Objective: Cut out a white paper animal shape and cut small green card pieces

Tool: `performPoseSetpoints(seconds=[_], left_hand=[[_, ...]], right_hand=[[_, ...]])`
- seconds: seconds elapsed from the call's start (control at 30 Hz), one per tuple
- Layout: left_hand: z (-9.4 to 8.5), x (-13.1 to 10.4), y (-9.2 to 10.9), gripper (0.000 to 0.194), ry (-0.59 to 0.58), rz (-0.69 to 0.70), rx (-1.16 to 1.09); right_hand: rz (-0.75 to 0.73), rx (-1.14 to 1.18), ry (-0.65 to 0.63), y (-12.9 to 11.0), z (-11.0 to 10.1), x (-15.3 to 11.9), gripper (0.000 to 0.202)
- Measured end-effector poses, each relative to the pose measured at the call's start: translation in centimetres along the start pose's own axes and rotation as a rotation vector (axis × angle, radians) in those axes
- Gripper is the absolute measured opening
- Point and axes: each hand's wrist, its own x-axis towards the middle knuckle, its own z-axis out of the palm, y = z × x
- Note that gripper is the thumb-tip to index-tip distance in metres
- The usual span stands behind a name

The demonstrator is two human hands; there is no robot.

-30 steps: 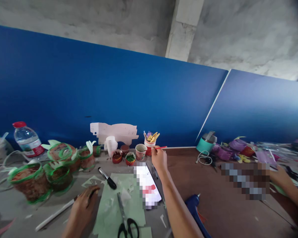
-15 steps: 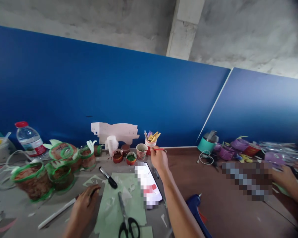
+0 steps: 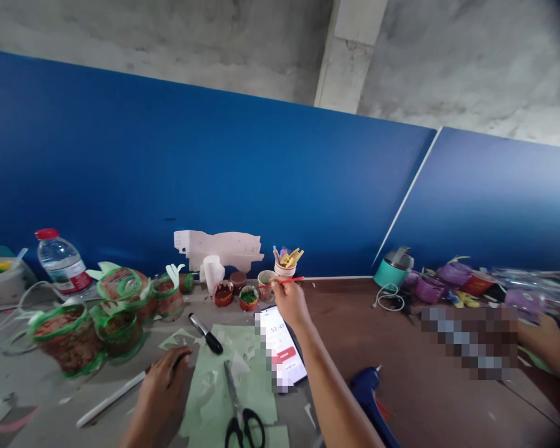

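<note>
My right hand (image 3: 290, 305) pinches a thin red paintbrush (image 3: 293, 280), held nearly level. Its fingers are at the paper cup (image 3: 266, 287), partly covering its right side; the brush's tip is hidden. Beside that cup stand a small pot of green paint (image 3: 249, 300) and a pot of dark red paint (image 3: 223, 295). My left hand (image 3: 168, 367) rests on the table with its fingers curled; what they hold, if anything, is hidden. A white pen-like stick (image 3: 109, 398) lies with its dark end at this hand. Black-handled scissors (image 3: 243, 423) lie on green paper (image 3: 261, 398).
A phone (image 3: 287, 354) lies under my right wrist, near a black marker (image 3: 206, 334). Brown-painted containers with green rims (image 3: 68, 339) and a bottle (image 3: 68, 264) stand left. A blue glue gun (image 3: 371, 398) lies right of my forearm. Another person's hand (image 3: 544, 339) is far right.
My right hand has moved left with the red paintbrush, from in front of the cup of yellow tools to the paper cup. My left hand stays curled on the table.
</note>
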Motion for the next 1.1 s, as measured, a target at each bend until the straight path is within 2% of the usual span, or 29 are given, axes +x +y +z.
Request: performPoseSetpoints(seconds=[0.13,0.27,0.63,1.1], left_hand=[[0.1,0.0,-0.5,0.03,0.001,0.036,-0.008],[0.2,0.0,-0.7,0.031,0.004,0.06,-0.029],[0.0,0.1,-0.3,0.031,0.014,0.07,0.002],[0.1,-0.1,-0.6,0.032,-0.015,0.033,-0.027]], right_hand=[[0.012,-0.048,-0.057,0.2,1.9,-0.4,0.025],[0.028,-0.093,-0.099,0.3,2.8,-0.7,0.022],[0.106,-0.193,-0.098,0.2,1.7,-0.2,0.025],[0.08,-0.289,-0.096,0.1,2.3,-0.5,0.023]])
